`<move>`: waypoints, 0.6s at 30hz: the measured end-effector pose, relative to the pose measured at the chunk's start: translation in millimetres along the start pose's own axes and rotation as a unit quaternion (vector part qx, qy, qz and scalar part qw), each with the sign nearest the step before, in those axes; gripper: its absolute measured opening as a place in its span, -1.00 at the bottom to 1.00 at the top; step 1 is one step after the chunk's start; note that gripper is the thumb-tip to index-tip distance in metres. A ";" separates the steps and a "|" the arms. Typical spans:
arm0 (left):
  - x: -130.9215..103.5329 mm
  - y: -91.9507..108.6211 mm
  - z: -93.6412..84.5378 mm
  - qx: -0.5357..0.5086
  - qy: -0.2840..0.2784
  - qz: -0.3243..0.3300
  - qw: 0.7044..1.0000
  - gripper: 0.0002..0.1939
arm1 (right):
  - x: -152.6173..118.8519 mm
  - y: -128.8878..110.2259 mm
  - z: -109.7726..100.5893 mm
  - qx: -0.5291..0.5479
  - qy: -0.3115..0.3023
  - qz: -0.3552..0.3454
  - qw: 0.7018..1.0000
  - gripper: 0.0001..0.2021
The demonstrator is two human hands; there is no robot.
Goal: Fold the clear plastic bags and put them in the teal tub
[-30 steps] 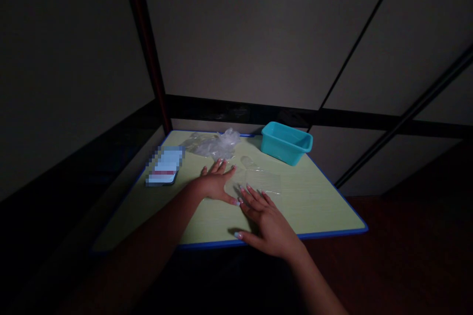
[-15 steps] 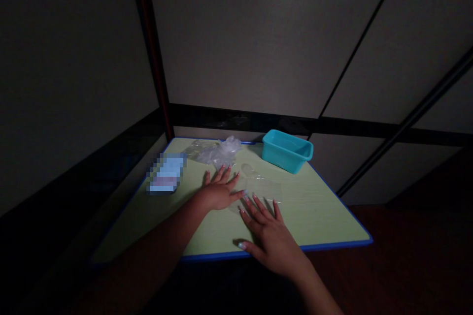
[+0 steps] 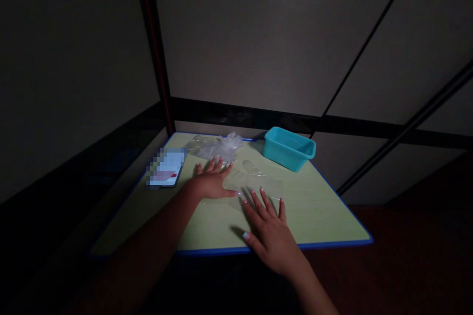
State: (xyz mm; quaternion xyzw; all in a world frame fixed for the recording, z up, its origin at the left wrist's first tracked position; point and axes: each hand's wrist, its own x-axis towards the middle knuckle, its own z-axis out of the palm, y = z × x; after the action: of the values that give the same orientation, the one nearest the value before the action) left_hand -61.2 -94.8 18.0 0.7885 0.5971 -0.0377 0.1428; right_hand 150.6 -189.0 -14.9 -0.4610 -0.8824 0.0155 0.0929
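A thin, clear plastic bag [image 3: 264, 184] lies flat on the table, hard to make out against its surface. My left hand [image 3: 215, 185] rests spread on the left part of the bag, its thumb pointing right. On the bag's near edge lie the fingertips of my right hand [image 3: 271, 234], fingers apart and palm down. Neither hand grips anything. Just beyond my left fingers sits a crumpled heap of clear plastic bags [image 3: 221, 146].
A turquoise plastic basket [image 3: 286, 155] stands at the table's back right. A phone [image 3: 168, 170] with a lit, blurred screen lies at the left edge. The pale green table [image 3: 318, 221] has a blue rim and stands against light panels [image 3: 240, 49].
My left hand has slid a little left, away from my right hand, with its thumb spread wider. My right hand has shifted slightly, its fingers still spread. The view has tilted a little.
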 end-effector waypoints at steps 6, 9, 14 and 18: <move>0.5 -3.9 1.0 0.004 -0.038 0.015 0.999 0.23 | -0.5 0.8 1.7 -0.008 0.004 -0.026 1.000 -0.35; 3.0 -1.8 5.8 0.012 -0.037 0.012 0.999 0.26 | -0.6 0.8 0.1 -0.006 -0.002 -0.039 0.999 -0.36; 6.3 -2.9 10.1 0.017 -0.045 0.008 0.999 0.30 | 0.2 0.2 -1.4 0.000 -0.008 -0.043 0.999 -0.34; 6.0 -2.6 9.0 0.016 -0.044 0.003 0.999 0.31 | 0.0 -0.1 -1.4 0.001 -0.019 -0.040 0.999 -0.33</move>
State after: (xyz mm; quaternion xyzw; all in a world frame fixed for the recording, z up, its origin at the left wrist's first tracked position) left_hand -60.9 -91.0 7.6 0.7900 0.5873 -0.0809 0.1564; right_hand 150.8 -189.1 -13.5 -0.4246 -0.9018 0.0215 0.0772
